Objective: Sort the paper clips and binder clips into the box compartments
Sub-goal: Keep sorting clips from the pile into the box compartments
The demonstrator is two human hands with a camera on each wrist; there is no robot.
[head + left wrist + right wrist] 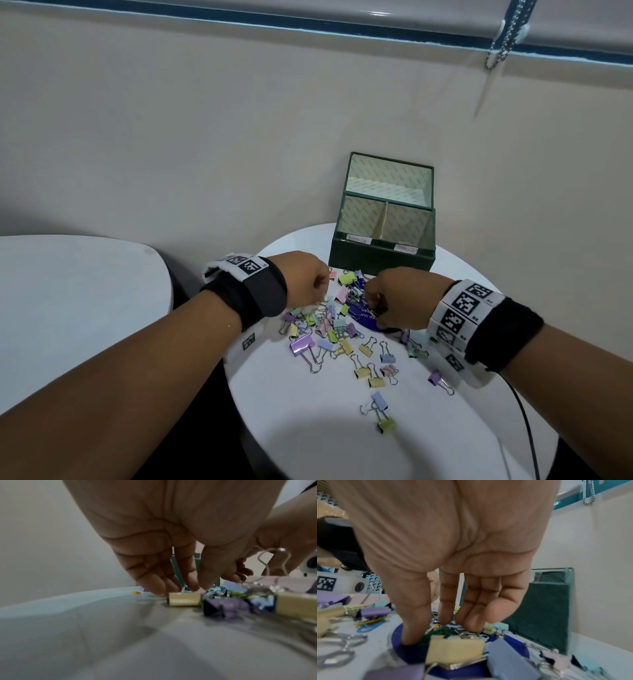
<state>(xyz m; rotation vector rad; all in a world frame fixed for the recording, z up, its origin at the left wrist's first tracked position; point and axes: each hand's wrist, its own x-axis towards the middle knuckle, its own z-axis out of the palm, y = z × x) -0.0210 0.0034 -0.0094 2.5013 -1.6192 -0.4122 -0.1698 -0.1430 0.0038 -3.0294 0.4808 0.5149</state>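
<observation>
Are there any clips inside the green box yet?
No. In the head view both front compartments of the green box show only bare lining, and the binder clips all lie on the white table.

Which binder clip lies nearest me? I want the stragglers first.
The green binder clip, alone at the table's near edge, linked to a blue one.

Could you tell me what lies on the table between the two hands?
In the head view, pastel binder clips lie heaped between the left hand and right hand.
</observation>
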